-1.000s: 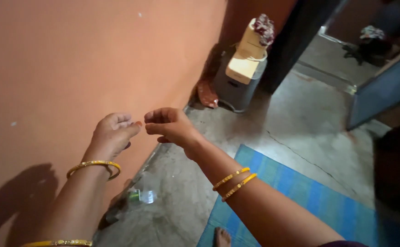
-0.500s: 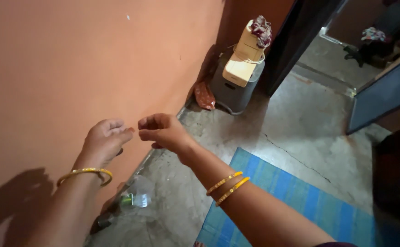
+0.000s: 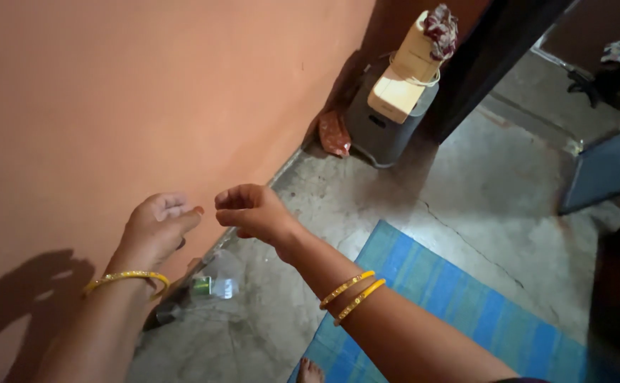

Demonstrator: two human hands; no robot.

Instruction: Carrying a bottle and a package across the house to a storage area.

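Observation:
My left hand and my right hand are raised in front of an orange wall, their fingertips almost touching. Both have thumb and fingers pinched together; nothing shows between them, and anything very thin there is too small to see. One yellow bangle circles my left wrist, and two yellow bangles sit on my right forearm. Below the hands, a clear plastic bottle lies on the concrete floor by the wall.
A blue striped mat lies under my right arm, my toes at its edge. In the far corner, a grey stool carries a cream appliance topped by a patterned cloth. A red bag sits beside it. A blue door stands right.
Both hands have sunk a little and stayed pinched close together. The view has shifted, so the stool and doorway now sit further right and higher.

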